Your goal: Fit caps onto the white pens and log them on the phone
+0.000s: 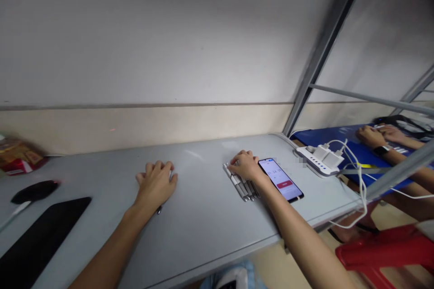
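My left hand [155, 184] rests low over the grey desk [200, 230], fingers curled round a pen [159, 210]. Only the pen's dark tip and a pale bit by the thumb show; the palm hides the remainder. To the right, my right hand [246, 165] is closed over the upper ends of several white-and-grey pens [241, 187] lying side by side. Its thumb and forefinger pinch at the pens' top ends; the other fingers cover part of the row. Just right of that wrist lies a phone [280, 179] with a timer on its lit screen.
A white power strip [318, 161] with plugs and cables sits at the desk's right end, near a metal bed post [325, 49]. At left are a black mat [44, 239], a dark oval object [35, 191] and a snack packet [22, 157]. Another person's hands [381, 135] work over a blue table.
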Available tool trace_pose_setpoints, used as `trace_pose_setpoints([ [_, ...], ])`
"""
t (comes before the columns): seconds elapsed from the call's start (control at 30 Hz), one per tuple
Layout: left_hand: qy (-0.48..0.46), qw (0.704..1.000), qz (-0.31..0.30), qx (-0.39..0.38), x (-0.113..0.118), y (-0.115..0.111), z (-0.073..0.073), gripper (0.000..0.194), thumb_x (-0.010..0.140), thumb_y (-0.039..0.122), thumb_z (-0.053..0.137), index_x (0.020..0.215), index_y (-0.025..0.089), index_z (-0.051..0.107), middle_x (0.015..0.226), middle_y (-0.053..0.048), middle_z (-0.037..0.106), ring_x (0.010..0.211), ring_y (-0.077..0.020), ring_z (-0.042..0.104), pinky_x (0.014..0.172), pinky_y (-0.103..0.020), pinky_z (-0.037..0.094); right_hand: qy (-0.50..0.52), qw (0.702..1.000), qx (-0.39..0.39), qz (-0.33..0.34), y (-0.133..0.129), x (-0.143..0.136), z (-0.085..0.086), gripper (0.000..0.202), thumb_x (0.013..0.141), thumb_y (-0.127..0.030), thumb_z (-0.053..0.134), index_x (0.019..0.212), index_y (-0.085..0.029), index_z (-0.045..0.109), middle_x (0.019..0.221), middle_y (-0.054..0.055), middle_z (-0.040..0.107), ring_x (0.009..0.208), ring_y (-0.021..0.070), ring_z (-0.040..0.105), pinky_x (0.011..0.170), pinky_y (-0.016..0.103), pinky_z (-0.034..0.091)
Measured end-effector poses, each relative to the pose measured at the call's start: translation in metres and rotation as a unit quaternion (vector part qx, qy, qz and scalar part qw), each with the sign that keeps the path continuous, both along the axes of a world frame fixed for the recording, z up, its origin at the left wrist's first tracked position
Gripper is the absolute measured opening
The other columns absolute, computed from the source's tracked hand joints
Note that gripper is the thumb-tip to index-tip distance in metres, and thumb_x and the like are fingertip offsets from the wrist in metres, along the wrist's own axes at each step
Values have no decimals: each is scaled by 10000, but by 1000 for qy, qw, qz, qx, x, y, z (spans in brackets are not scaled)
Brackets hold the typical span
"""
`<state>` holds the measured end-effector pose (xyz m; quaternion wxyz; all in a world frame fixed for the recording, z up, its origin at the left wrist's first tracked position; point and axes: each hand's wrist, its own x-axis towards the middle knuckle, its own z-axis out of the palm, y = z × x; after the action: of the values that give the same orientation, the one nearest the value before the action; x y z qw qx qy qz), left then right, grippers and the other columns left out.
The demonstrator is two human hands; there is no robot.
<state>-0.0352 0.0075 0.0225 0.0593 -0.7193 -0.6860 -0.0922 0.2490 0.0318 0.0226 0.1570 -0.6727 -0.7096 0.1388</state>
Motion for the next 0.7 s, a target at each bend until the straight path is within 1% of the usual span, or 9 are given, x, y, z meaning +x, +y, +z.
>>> trace_pose_setpoints([
  [0.1, 4, 1000, -1, 2, 0, 1, -1, 310, 861, 360, 364, 997, 198, 592, 1058, -135, 571, 1033, -331, 435, 783, -464, 358, 5, 1000, 1, 0, 0, 0, 2, 187, 809, -339, 585, 862, -233, 730, 1098, 93, 581, 1072, 284, 418, 843, 384, 266],
  [0.2, 5, 1000, -4, 7, 0, 1, -2, 310, 864, 366, 363, 998, 200, 589, 1056, -131, 571, 1030, -329, 437, 784, -463, 357, 10, 1000, 0, 4, -1, 0, 3, 156, 793, -285, 601, 876, -243, 726, 1111, 83, 579, 1079, 273, 416, 836, 371, 260],
  [0.27, 6, 1000, -5, 8, 0, 1, -2, 311, 865, 366, 363, 999, 201, 590, 1059, -130, 570, 1032, -330, 436, 783, -460, 357, 16, 1000, 1, 5, -2, 0, 4, 156, 766, -299, 635, 888, -248, 717, 1101, 78, 577, 1086, 272, 409, 840, 371, 253],
  [0.4, 6, 1000, -10, 4, -1, 1, -2, 312, 866, 370, 368, 995, 198, 594, 1063, -132, 570, 1047, -328, 430, 791, -456, 353, 31, 999, 5, 4, -4, -1, 6, 222, 714, -361, 692, 903, -244, 697, 1072, 70, 572, 1093, 275, 401, 851, 374, 246],
  [0.7, 2, 1000, -12, 4, 0, 1, -2, 289, 864, 368, 378, 986, 207, 584, 1059, -119, 571, 1027, -319, 438, 768, -434, 344, 18, 1000, 18, -10, -2, -2, 1, 313, 674, -439, 716, 910, -241, 663, 1065, 76, 551, 1096, 287, 391, 854, 388, 255],
])
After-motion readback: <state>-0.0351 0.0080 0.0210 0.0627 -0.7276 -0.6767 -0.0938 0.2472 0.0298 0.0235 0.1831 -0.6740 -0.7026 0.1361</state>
